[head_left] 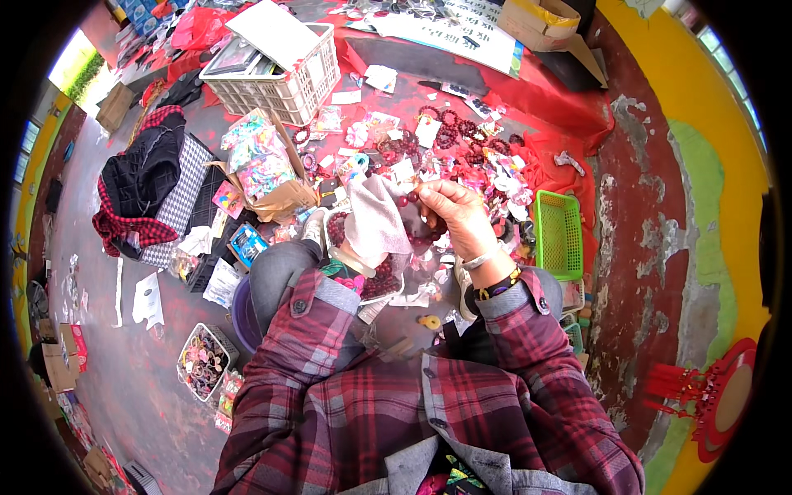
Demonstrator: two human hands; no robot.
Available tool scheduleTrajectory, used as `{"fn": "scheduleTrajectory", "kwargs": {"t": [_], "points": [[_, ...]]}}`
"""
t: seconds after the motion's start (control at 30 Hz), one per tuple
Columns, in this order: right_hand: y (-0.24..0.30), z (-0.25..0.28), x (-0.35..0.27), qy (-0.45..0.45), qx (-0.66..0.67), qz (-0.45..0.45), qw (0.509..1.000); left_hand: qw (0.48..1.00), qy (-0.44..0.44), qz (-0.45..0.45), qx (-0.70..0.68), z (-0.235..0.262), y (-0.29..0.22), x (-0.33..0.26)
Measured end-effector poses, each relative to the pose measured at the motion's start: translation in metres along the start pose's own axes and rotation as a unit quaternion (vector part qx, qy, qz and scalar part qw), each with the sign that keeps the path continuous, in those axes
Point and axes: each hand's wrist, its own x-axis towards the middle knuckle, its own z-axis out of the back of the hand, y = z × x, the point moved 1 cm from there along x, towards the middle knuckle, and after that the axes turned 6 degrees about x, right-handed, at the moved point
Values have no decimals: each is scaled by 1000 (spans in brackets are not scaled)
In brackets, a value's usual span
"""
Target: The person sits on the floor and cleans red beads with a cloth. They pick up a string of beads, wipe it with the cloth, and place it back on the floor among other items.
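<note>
My right hand (459, 216) is closed, thumb and fingers pinching a dark red bead bracelet (412, 200). Part of the bracelet hangs below the fingers. Beside it, a pale pinkish-grey cloth (378, 216) covers most of my left hand (355, 254); only the part near the wrist shows, so its fingers are hidden. The cloth is gathered at that hand and reaches up toward the bracelet. Under both hands, between my knees, sits a white basket (394, 295) holding more dark red bead bracelets.
More red bracelets (450, 128) and small packets lie scattered ahead. A green basket (559, 235) stands at right. To the left are an open carton (285, 196) of colourful packets, a white crate (289, 95), a checked jacket (144, 181) and a small basket (224, 388) of trinkets.
</note>
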Motion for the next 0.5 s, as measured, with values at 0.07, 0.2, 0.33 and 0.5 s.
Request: {"fn": "scheduleTrajectory", "kwargs": {"t": [0.07, 0.2, 0.33, 0.5], "points": [[-1, 4, 0, -19, -38, -14, 999, 919, -53, -203, 335, 2, -25, 6], [0, -5, -2, -53, -90, -22, 994, 959, 157, -39, 231, 0, -2, 6], [2, -7, -1, 2, -41, -25, 999, 981, 179, 26, 70, -1, 19, 4], [-10, -6, 1, 25, -91, -20, 995, 993, 94, 68, -2, 3, -17, 5]]}}
